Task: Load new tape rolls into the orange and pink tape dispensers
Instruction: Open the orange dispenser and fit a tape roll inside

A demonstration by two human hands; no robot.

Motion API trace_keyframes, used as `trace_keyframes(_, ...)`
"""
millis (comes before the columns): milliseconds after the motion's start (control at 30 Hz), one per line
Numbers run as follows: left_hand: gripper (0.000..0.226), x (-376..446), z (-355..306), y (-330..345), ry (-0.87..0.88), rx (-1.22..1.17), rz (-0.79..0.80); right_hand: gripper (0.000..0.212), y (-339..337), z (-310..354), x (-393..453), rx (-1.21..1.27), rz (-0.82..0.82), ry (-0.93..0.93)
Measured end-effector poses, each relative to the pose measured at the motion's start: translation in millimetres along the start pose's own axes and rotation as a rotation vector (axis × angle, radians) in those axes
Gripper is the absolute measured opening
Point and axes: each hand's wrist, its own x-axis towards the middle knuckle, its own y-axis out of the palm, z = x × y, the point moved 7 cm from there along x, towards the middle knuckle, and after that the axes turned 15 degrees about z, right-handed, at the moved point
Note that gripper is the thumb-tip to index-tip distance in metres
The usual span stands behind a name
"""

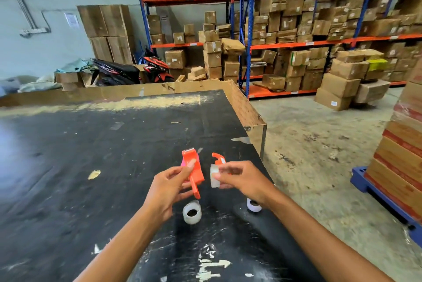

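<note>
Nearest me, a clear tape roll stands on the black counter, just this side of my left hand. A second roll sits at the counter's right edge, partly hidden under my right wrist. My left hand grips the orange dispenser above the counter, fingers wrapped around its body, handle pointing down toward the near roll. A sliver of pink shows behind the dispenser; I cannot tell what it is. Just right of the dispenser, my right hand pinches a small clear roll between thumb and fingers. A loose orange piece lies just beyond that hand. Beyond the counter stand shelves stacked with cardboard boxes.
</note>
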Motion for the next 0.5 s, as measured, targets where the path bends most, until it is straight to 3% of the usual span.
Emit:
trace_keyframes(100, 0.036, 0.0, -1.6, 6.3, 0.014, 0.033, 0.043, 0.016, 12.8, 12.5, 0.6, 0.066, 0.153, -0.072)
trace_keyframes(233, 0.042, 2.9, -4.8, 9.1, 0.033, 0.052, 0.045, 0.022, 9.3, 16.6, 2.5, -0.048, 0.091, -0.098)
trace_keyframes(500, 0.054, 7.8, 0.4, 13.0, 0.018, 0.048, 0.076, 0.025, 15.3, 21.8, 12.2, -0.108, 0.172, -0.089)
